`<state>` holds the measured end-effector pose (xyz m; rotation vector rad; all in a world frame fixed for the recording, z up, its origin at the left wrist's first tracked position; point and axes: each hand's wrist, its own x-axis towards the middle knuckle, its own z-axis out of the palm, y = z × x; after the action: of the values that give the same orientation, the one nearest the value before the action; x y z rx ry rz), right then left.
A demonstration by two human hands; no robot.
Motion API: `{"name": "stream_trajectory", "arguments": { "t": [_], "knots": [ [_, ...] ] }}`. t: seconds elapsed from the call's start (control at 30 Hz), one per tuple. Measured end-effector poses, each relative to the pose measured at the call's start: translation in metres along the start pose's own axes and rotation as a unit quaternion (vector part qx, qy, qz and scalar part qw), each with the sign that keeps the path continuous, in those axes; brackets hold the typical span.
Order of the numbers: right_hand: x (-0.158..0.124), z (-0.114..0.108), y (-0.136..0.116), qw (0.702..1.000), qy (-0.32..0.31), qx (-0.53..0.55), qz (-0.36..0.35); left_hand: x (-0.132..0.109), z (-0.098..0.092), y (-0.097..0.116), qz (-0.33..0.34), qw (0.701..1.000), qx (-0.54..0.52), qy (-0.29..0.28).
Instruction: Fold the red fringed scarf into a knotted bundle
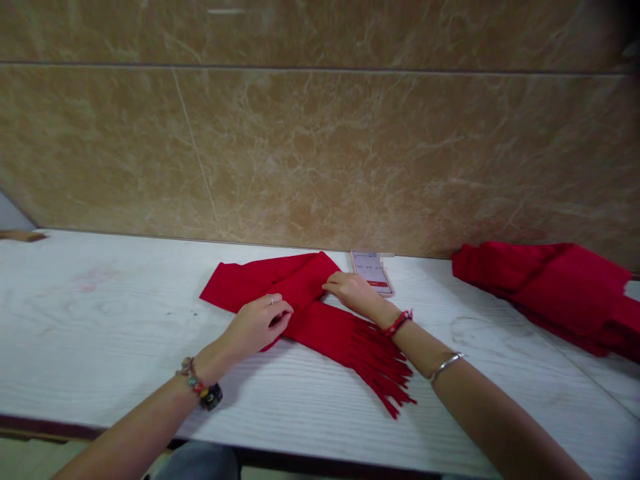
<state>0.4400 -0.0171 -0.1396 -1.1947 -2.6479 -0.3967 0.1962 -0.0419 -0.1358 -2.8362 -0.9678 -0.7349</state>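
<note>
A red scarf [320, 327] with a fringed end lies folded across itself on the white table. Its fringe points toward the near right. My left hand [260, 323] is curled at the scarf's near edge, thumb and forefinger drawn together; the lower fingers are partly hidden. At the right edge of the crossed fold, my right hand [354, 293] has its fingertips pinched on the cloth. The left wrist wears a beaded bracelet [193, 380], and the right one a red cord bracelet [399, 323] and a silver bangle [447, 366].
A phone [373, 273] with a lit screen lies just beyond my right hand, near the tiled wall [320, 153]. More folded red cloth [545, 287] is heaped at the right. A brown object [23, 235] sits at the far left of the white table [110, 333].
</note>
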Motion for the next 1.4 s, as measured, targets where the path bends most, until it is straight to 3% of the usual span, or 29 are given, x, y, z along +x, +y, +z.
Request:
{"name": "stream_trajectory", "arguments": {
  "t": [0.3, 0.4, 0.5, 0.57, 0.7, 0.8, 0.9, 0.97, 1.03, 1.13, 1.23, 1.3, 1.4],
  "knots": [
    [0.001, -0.004, -0.004, 0.999, -0.038, -0.008, -0.007, -0.001, -0.001, 0.0, 0.071, 0.994, 0.038, -0.068],
    [0.011, -0.015, -0.003, 0.998, 0.014, 0.052, 0.024, 0.002, -0.006, -0.003, 0.07, 0.996, 0.021, -0.057],
    [0.031, -0.02, -0.012, 0.985, 0.088, 0.132, 0.069, 0.002, -0.004, -0.006, 0.003, 0.999, 0.05, -0.021],
    [0.042, -0.016, -0.023, 0.984, 0.048, 0.161, 0.067, -0.002, 0.002, -0.008, -0.032, 0.996, 0.085, -0.025],
    [0.04, 0.004, -0.036, 0.974, -0.128, 0.178, 0.051, -0.015, 0.013, -0.007, -0.026, 0.991, 0.102, -0.078],
    [0.031, 0.004, -0.031, 0.966, -0.173, 0.186, 0.056, -0.017, 0.006, -0.011, -0.027, 0.991, 0.07, -0.107],
    [0.042, -0.011, -0.019, 0.963, -0.185, 0.192, 0.037, -0.008, -0.013, -0.032, -0.022, 0.99, 0.017, -0.136],
    [0.062, -0.021, -0.011, 0.973, -0.131, 0.187, 0.046, -0.001, -0.023, -0.055, -0.059, 0.992, 0.018, -0.113],
    [0.084, -0.021, -0.005, 0.98, -0.059, 0.161, 0.097, 0.004, -0.026, -0.08, -0.137, 0.987, 0.061, -0.064],
    [0.104, -0.001, 0.0, 0.974, -0.051, 0.111, 0.189, -0.002, -0.014, -0.112, -0.236, 0.962, 0.121, -0.06],
    [0.1, 0.029, 0.0, 0.971, -0.083, 0.073, 0.21, -0.017, -0.001, -0.131, -0.206, 0.964, 0.125, -0.108],
    [0.093, 0.041, 0.0, 0.975, -0.065, 0.056, 0.205, -0.024, 0.0, -0.136, -0.167, 0.971, 0.103, -0.134],
    [0.091, 0.044, 0.004, 0.973, -0.058, 0.064, 0.213, -0.025, -0.008, -0.142, -0.237, 0.963, 0.043, -0.123]
  ]
}}
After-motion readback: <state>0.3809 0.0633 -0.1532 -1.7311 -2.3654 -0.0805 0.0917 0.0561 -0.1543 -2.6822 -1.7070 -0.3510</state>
